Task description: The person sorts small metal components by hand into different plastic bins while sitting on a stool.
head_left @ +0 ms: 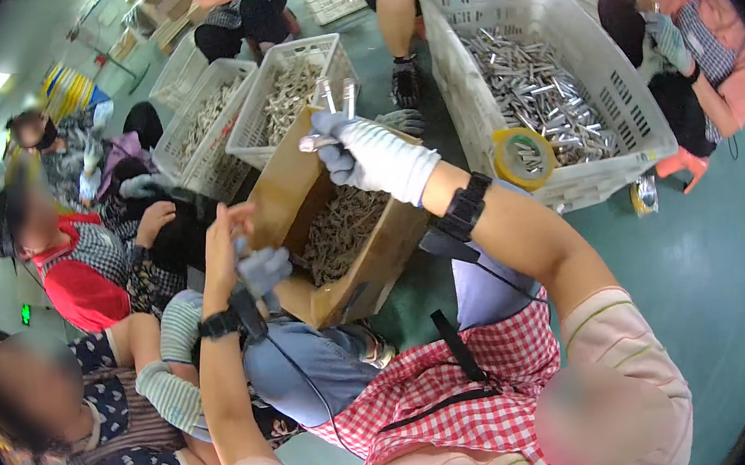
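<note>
My right grip [374,148] is clamped on shiny metal tubes [349,97] at upper centre; a firm pinch keeps them from slipping. My left hand [220,245], left of centre, has fingers apart.

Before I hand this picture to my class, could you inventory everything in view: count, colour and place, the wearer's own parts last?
Cardboard box: one, brown, centre.
Metal pieces: many, greyish, inside the box.
Large crate: one, white, right of the box.
Metal tubes: many, silver, inside the large crate.
Smaller crates: at least four, white, toward the top.
Ring: one, yellow, at the large crate's near corner.
Co-workers: at least six, mixed clothing, left, top and right.
Floor: one, green, throughout.
Apron: one, red-and-white check, on the wearer.
Left hand: one, bare fingers, left of the box.
Right hand: one, white-grey glove, above the box, silver tubes in its grip.
</note>
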`<action>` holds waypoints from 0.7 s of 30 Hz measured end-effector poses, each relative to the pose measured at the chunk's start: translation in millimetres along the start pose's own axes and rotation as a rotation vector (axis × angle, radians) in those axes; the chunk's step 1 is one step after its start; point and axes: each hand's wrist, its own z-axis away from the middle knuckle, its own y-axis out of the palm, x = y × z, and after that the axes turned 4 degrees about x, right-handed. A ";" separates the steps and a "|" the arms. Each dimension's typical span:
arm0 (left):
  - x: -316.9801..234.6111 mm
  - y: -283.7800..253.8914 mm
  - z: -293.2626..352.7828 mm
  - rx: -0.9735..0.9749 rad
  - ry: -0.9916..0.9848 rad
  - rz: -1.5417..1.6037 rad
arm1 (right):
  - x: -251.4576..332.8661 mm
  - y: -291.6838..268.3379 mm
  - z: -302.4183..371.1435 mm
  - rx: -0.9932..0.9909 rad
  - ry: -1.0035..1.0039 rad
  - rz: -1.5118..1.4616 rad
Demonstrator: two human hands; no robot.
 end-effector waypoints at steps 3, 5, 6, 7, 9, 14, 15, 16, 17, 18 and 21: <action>13.0 -12.1 26.1 0.078 -0.203 0.167 | 8.8 1.7 14.8 0.053 -0.025 0.006; 31.6 -15.7 36.3 -0.053 -0.226 0.322 | 9.7 2.8 19.2 0.097 -0.062 0.070; 36.5 -18.8 42.5 -0.037 -0.263 0.366 | 9.7 4.0 20.9 0.047 -0.062 0.097; 33.2 -22.7 45.2 -0.044 -0.260 0.355 | 8.3 0.4 18.1 0.059 -0.064 0.091; 26.0 -31.1 51.7 0.111 -0.192 0.124 | 5.9 -12.8 9.6 0.104 -0.107 0.104; -21.9 -48.8 53.8 0.144 -0.128 -0.207 | 15.0 -14.4 17.2 0.050 -0.168 0.159; -20.5 -49.6 62.4 0.126 -0.131 -0.214 | 17.6 -13.9 17.2 0.057 -0.155 0.147; -20.0 -38.1 65.7 0.182 -0.199 -0.290 | 20.2 -20.8 16.3 0.050 -0.156 0.156; -25.2 -35.2 73.7 0.225 -0.265 -0.373 | 21.0 -21.9 14.7 0.058 -0.160 0.165; -2.3 -39.5 79.9 0.266 -0.210 -0.373 | 20.1 -23.5 14.9 0.077 -0.164 0.164; 29.1 -34.9 93.7 0.329 -0.226 -0.344 | 23.5 -26.9 14.7 0.056 -0.158 0.192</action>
